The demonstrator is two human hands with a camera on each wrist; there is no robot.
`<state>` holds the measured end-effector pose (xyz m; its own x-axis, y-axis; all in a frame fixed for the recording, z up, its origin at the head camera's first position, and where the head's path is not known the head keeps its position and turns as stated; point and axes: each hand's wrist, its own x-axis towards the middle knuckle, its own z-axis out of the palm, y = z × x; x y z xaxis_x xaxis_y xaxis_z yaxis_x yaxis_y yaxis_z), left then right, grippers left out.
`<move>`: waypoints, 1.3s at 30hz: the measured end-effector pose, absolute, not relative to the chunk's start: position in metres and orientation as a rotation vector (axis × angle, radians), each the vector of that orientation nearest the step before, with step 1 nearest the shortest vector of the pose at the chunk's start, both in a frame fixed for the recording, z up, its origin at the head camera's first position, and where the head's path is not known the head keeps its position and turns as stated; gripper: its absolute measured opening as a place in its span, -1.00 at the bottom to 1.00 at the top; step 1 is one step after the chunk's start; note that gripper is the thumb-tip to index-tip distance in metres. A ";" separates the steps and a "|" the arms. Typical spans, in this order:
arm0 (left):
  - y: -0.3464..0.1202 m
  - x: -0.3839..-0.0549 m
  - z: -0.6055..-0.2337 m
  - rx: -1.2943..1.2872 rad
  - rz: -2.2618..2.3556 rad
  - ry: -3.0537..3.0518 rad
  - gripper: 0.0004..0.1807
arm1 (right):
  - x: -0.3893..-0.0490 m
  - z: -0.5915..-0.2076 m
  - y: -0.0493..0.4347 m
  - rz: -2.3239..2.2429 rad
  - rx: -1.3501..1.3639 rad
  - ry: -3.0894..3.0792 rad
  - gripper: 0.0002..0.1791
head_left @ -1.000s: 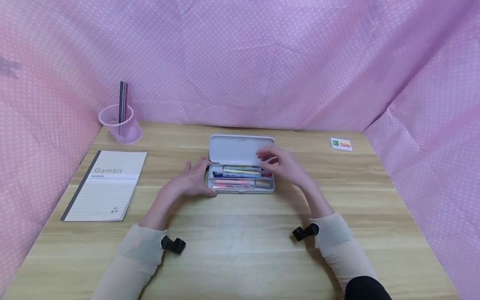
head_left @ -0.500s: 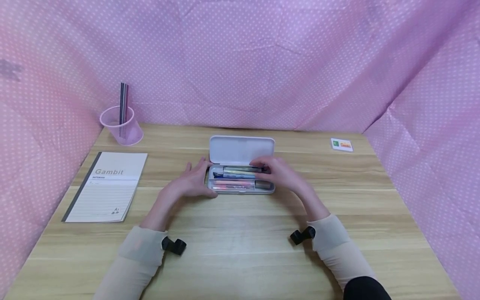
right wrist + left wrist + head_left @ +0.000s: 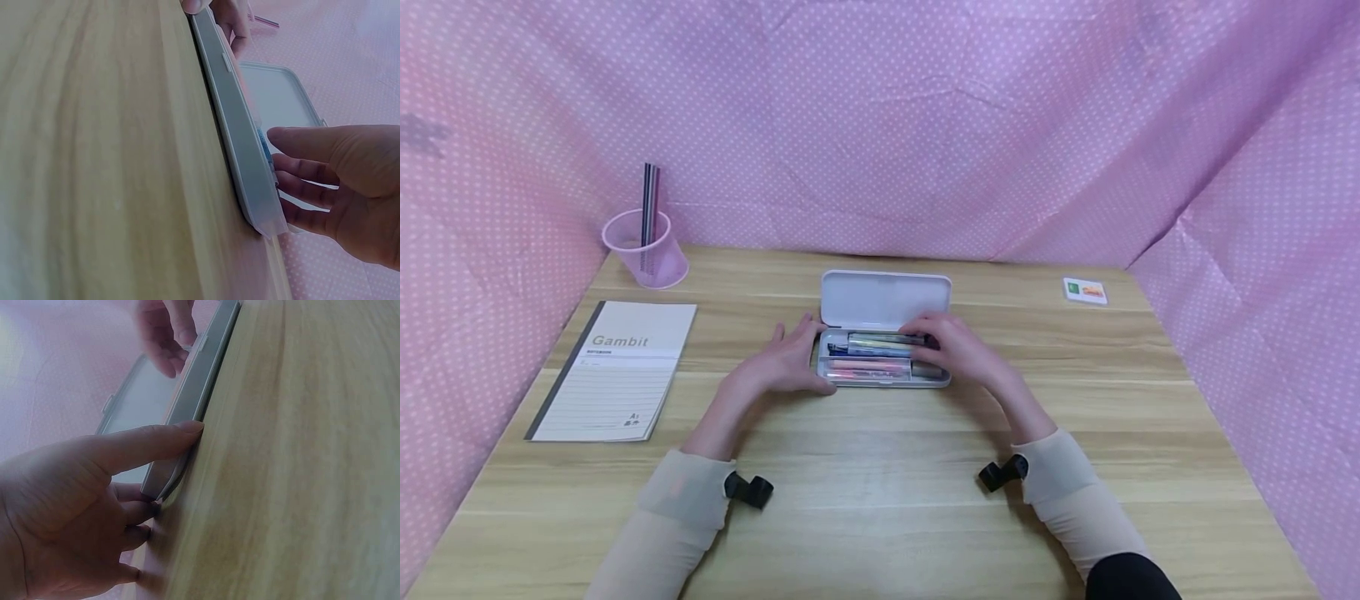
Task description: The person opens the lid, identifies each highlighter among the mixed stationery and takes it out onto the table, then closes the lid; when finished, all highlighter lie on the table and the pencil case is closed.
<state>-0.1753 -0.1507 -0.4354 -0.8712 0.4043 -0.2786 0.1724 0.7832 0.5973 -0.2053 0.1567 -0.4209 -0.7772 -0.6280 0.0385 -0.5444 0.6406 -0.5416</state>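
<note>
A white pencil case [image 3: 886, 383] lies on the table with its lid [image 3: 883, 300] folded back. My left hand [image 3: 778, 360] grips its left end, thumb [image 3: 156, 442] along the front wall and fingers behind the end. Inside the rear compartment lie several pens [image 3: 883, 344] in clear and pale barrels. My right hand [image 3: 958, 346] reaches over the right end, with thumb and fingers on either side of these pens. In the right wrist view the thumb is right at a blue pen [image 3: 265, 145]. The front compartment holds pink pens [image 3: 868, 369]; the hand partly covers a dark grey piece [image 3: 927, 369] beside them.
A white Gambit notebook [image 3: 613, 371] lies at the left. Behind it stands a pink mesh cup [image 3: 662, 260] with dark sticks [image 3: 649, 204]. A small white card-like piece [image 3: 1086, 291] lies back right. Pink dotted cloth [image 3: 880, 125] hangs around the wooden table [image 3: 880, 500].
My right hand has shifted left and come down over the pens' right ends, then stayed there. The left hand has kept its hold on the case.
</note>
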 end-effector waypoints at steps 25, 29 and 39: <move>-0.150 -0.176 -0.435 0.421 0.813 2.565 0.10 | -0.205 -0.424 0.157 -0.779 -0.947 2.734 -0.65; -0.149 -0.175 -0.434 0.417 0.809 2.564 0.10 | -0.204 -0.424 0.157 -0.790 -0.937 2.742 -0.65; -0.151 -0.175 -0.434 0.413 0.801 2.566 0.12 | -0.205 -0.424 0.155 -0.785 -0.964 2.764 -0.69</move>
